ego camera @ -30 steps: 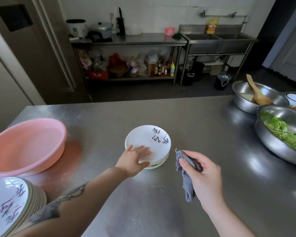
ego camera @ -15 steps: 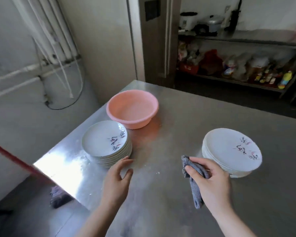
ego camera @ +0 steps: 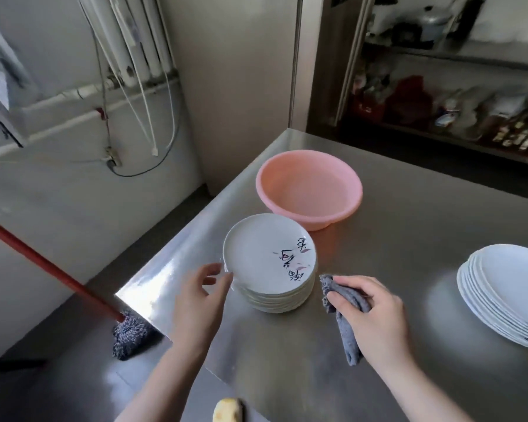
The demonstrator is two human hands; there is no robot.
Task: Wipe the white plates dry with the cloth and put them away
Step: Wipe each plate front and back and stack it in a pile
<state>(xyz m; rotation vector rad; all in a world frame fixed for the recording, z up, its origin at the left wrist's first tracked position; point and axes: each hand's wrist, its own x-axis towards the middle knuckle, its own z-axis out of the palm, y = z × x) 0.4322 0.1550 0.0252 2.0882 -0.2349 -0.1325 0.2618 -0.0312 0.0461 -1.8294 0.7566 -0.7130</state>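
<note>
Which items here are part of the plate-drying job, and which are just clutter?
Job:
- near plate stack, left hand at its rim
- grey cloth, held in right hand
- second plate stack, at right

Just lying about:
- pink basin
- mop on the floor
- shelf clutter behind

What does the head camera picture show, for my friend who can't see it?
A person's left hand reaches for the rim of the top plate on a stack of white plates on a steel table, while the right hand holds a grey cloth. A pink basin sits behind the stack, and a second stack sits at right.
</note>
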